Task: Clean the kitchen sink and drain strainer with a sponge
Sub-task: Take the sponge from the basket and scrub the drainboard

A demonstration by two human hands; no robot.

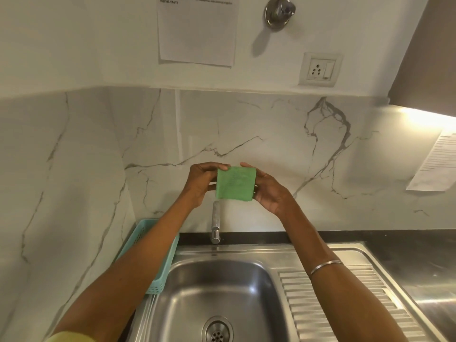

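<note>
A square green sponge [235, 183] is held up in front of the marble wall, well above the tap [215, 222]. My left hand [200, 183] grips its left edge and my right hand [270, 191] grips its right edge, fingers curled round it. Below lies the steel sink [187, 299], its basin dry-looking, with the round drain strainer [217, 330] at the bottom middle.
A teal plastic basket [158, 275] stands left of the sink, partly behind my left forearm. A ribbed steel draining board [328, 307] runs to the right, then dark counter [407, 245]. On the wall are a socket [320, 69] and paper sheets [197, 33].
</note>
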